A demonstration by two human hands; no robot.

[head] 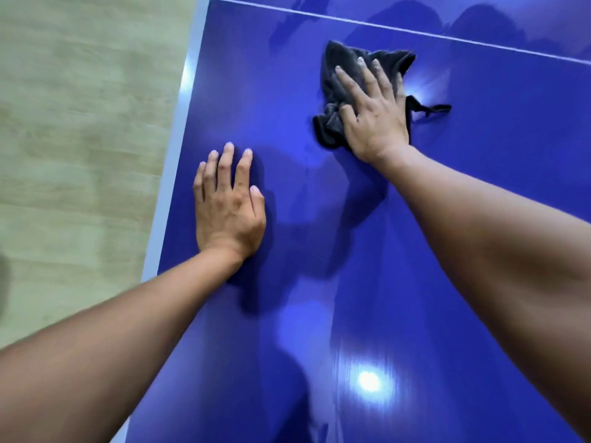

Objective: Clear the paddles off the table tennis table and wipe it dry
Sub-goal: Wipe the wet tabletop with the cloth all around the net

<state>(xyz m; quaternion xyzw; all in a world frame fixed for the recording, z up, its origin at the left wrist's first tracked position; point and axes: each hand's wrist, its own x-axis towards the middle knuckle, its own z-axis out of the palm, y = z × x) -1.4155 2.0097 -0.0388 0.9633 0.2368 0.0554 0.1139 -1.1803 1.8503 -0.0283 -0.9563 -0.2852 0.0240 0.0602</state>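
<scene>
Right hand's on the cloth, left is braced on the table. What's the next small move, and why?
Probably sweep the right hand and the dark cloth pressed under it back toward the left hand. Faint smears seem to show on the blue table between them. Stop short of the left hand, which lies flat near the table's edge.

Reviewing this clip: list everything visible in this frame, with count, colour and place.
table tennis table: one, glossy blue, fills centre and right
white line: one, crosses the table's far part
white edge band: one, along the table's left side
cloth: one, dark grey, crumpled on the table, upper centre
floor: light wood-look, left of the table
left hand: flat on the table near its left edge
right hand: fingers straight, pressing on the cloth
</scene>
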